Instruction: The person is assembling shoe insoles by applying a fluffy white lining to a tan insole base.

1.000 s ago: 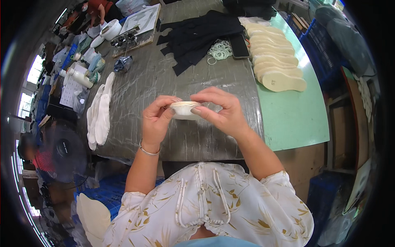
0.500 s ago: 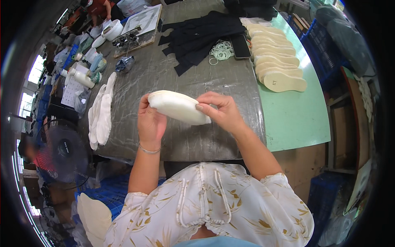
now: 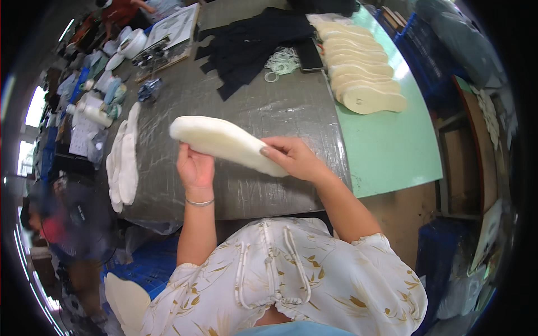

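Insole point(image 3: 224, 141), foreshortened earlier, now displayed lengthwise, fleecy side thus exposed: pinched by right hand point(image 3: 298, 159); touched by left hand point(image 3: 196, 168), closure unclear.

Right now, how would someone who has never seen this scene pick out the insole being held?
Start with the large grey table. Above its near half, a long cream-white insole slants down to the right between the left hand and the right hand. Unlike the overlapping row of insoles on the green surface, it is held up and looks fuzzy.
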`<state>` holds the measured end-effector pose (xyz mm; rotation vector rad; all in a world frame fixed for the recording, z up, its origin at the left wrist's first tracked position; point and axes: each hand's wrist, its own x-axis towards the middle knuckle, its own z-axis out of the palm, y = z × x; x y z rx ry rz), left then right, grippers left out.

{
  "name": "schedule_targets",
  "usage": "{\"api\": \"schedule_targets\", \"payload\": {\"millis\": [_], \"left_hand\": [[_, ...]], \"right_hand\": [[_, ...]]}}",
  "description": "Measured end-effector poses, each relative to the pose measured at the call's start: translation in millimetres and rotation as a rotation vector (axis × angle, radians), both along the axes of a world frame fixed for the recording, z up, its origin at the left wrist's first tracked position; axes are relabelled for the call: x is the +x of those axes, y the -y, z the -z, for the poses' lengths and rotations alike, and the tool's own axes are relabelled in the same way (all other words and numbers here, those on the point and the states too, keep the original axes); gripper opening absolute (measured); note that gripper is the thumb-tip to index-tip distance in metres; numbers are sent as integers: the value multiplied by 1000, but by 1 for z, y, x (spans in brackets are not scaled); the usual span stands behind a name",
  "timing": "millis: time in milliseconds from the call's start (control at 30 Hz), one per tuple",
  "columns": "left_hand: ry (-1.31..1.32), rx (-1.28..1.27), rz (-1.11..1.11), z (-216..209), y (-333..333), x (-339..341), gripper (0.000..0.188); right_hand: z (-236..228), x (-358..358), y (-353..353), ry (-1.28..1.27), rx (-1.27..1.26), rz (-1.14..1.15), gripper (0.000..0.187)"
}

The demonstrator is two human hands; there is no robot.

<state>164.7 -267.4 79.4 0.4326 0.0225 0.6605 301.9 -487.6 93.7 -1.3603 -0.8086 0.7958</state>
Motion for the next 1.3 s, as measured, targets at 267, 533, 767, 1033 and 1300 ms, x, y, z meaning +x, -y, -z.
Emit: {"api": "schedule_targets", "payload": {"millis": [267, 533, 767, 1033, 1300], "left_hand": [[-628, 166, 84, -2, 48, 31, 41], [-750, 411, 149, 31, 66, 17, 30], [-791, 539, 169, 39, 73, 4, 31], [-843, 566, 58, 41, 61, -28, 29], [-955, 582, -109, 53, 39, -65, 30]], "right_hand": [[-1, 40, 71, 308, -138, 223, 23], [1, 130, 201, 1153, -285, 856, 28], [104, 172, 209, 859, -749, 692, 48], [125, 194, 169, 867, -655, 901, 80], [71, 225, 174, 953, -781, 512, 89]]}}
